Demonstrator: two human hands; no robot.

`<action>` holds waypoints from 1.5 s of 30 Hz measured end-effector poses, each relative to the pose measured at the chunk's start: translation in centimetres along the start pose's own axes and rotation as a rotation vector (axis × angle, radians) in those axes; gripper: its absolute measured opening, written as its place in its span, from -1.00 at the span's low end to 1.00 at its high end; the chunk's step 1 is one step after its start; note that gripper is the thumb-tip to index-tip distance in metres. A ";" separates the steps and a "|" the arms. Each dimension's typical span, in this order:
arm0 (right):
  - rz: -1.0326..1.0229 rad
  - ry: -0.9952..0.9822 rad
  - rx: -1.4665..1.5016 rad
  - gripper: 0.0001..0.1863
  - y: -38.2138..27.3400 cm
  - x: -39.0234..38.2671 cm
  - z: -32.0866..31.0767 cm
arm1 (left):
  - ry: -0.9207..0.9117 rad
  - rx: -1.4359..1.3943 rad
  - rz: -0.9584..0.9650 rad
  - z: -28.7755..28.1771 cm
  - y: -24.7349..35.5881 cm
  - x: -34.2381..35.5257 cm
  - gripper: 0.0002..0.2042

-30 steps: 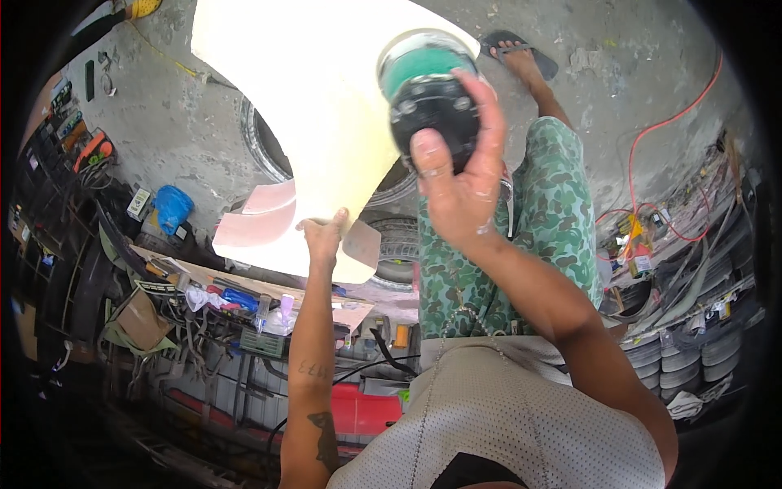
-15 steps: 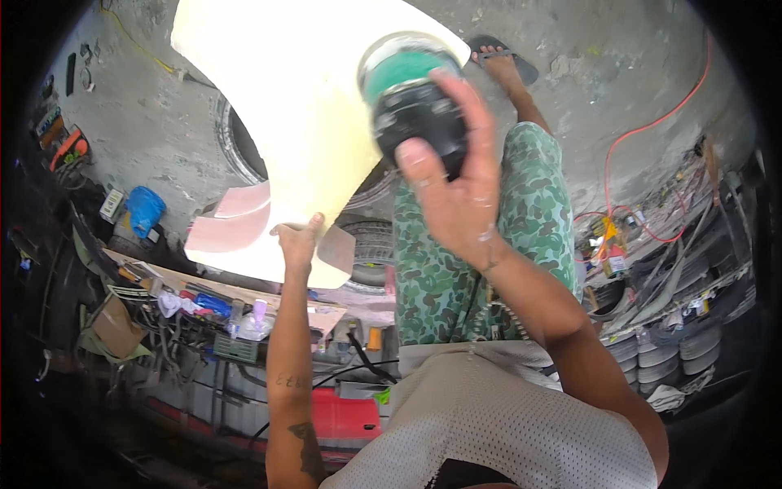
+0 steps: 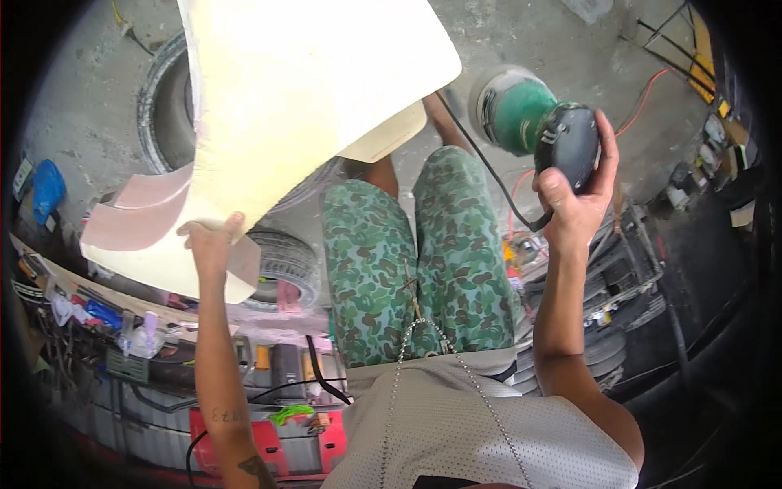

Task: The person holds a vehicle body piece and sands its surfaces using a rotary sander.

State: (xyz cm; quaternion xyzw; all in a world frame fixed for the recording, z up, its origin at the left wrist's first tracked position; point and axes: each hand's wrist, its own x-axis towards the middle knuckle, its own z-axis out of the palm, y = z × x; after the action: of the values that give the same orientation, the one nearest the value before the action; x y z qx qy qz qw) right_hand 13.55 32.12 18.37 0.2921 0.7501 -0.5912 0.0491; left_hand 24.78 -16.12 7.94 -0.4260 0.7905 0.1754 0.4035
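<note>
Where my left hand (image 3: 208, 243) clamps: the narrow near end of the cream panel (image 3: 301, 106).
Panel's long axis: away from me, slanting right.
Beside its right corner: the green-and-black power tool (image 3: 533, 126), just clear, pad leftward.
My right hand (image 3: 578, 208): fingers wrapped round the tool's black end.
</note>
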 end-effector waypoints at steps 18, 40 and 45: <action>-0.380 -0.575 -0.130 0.03 0.7 2.8 6.7 | 0.094 -0.126 0.076 -2.8 -5.4 4.4 -0.49; -0.391 -0.660 -0.337 0.04 -0.8 3.0 12.5 | -0.003 -0.245 0.000 -4.2 -8.9 6.3 -0.42; -0.389 -0.723 -0.331 0.03 -0.8 3.0 12.8 | 0.015 -0.242 0.015 -4.3 -8.8 6.7 -0.43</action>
State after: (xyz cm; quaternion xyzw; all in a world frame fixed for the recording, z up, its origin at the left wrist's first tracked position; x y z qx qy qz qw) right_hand 7.18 21.48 14.01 -0.0918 0.8103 -0.5255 0.2426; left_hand 27.75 -27.46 5.91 -0.4669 0.7698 0.2692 0.3418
